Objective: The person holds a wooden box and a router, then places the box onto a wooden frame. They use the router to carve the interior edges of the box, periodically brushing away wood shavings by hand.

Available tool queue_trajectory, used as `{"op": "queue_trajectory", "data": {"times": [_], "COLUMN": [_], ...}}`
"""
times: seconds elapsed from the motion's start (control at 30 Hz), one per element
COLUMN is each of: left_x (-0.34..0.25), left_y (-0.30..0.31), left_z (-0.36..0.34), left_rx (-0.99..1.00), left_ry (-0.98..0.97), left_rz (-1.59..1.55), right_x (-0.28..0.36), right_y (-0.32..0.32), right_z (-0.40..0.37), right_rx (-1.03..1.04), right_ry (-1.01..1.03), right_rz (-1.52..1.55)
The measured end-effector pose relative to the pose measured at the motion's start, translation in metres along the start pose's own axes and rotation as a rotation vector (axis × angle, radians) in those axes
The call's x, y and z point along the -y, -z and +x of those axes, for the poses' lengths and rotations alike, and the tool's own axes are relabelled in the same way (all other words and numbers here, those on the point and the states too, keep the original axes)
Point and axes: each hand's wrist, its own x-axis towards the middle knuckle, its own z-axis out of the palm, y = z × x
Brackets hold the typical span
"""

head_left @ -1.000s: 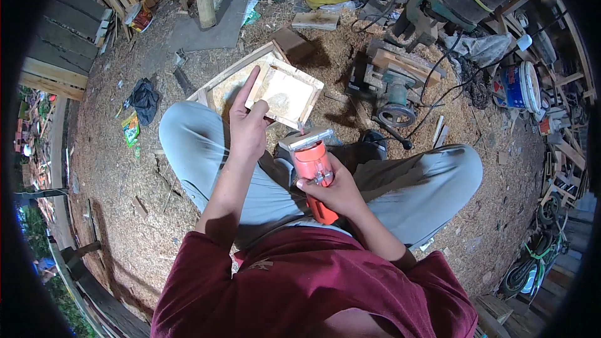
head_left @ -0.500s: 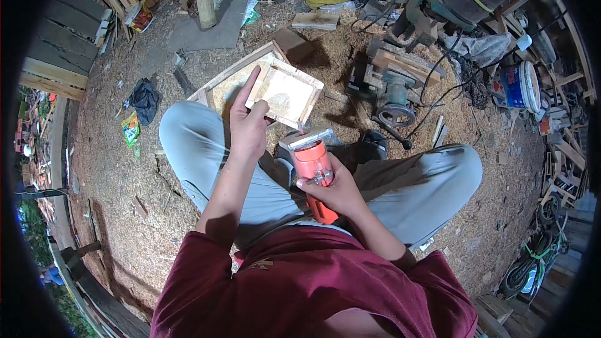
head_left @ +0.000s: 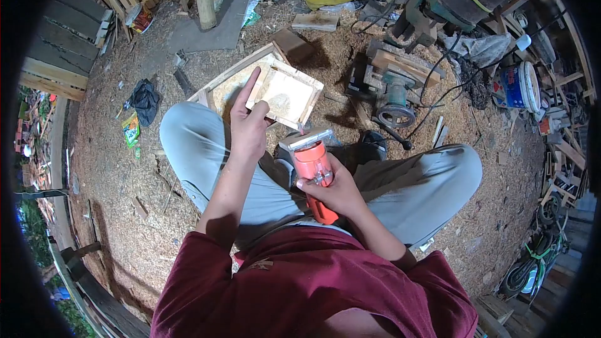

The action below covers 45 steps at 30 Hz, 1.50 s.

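My left hand point(head_left: 248, 130) grips the left side of a small square wooden frame point(head_left: 307, 81) with a pale panel inside it. Its index finger stretches along the edge while the thumb lies over the near rim. My right hand point(head_left: 340, 189) is wrapped round the body of an orange-red nail gun point(head_left: 311, 158) with a silver head. That head touches or nearly touches the frame's lower right corner; the exact contact is hard to see. Behind the frame, partly covered by it, sits a larger wooden piece with raised edges point(head_left: 240, 70).
A green machine with a handwheel point(head_left: 395, 114) stands on the sawdust-covered floor to the right, with black cables near it. Beyond the frame lies a brown wood block point(head_left: 293, 45). A blue-and-white bucket point(head_left: 516, 87) is at the far right, and a black plastic bag point(head_left: 145, 101) at the left.
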Motion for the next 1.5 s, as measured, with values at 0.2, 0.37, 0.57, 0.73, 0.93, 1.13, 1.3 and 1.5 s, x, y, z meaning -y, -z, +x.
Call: {"op": "queue_trajectory", "data": {"times": [0.2, 0.37, 0.57, 0.73, 0.93, 1.13, 1.3, 1.5], "left_x": [-0.0003, -0.0023, -0.0039, -0.0027, -0.0039, -0.0049, -0.0041, -0.0018], "left_y": [-0.0003, -0.0009, -0.0023, 0.0002, -0.0022, -0.004, -0.003, -0.001], "left_z": [0.0002, 0.0001, -0.0011, -0.0008, -0.0012, -0.0012, -0.0011, -0.0003], "left_rx": [0.002, 0.01, 0.0, 0.01, 0.003, -0.015, -0.006, -0.006], "left_ry": [0.002, 0.015, 0.018, 0.018, 0.025, 0.042, 0.035, 0.018], "left_rz": [-0.004, 0.003, 0.041, 0.036, 0.017, 0.017, 0.017, -0.007], "right_x": [-0.0034, -0.0008, 0.0014, -0.0031, -0.0041, -0.002, -0.0044, -0.0044], "right_y": [0.0004, -0.0008, -0.0003, -0.0002, -0.0001, -0.0003, -0.0003, 0.0002], "right_z": [0.0005, 0.0, -0.0006, -0.0003, 0.0001, 0.0004, -0.0001, -0.001], "right_rx": [0.001, -0.002, 0.007, -0.002, -0.005, -0.007, -0.004, -0.01], "right_ry": [0.004, 0.016, -0.006, -0.004, -0.001, 0.009, -0.008, 0.0], "right_rz": [0.006, 0.016, 0.019, 0.014, 0.001, -0.012, 0.0, -0.013]}}
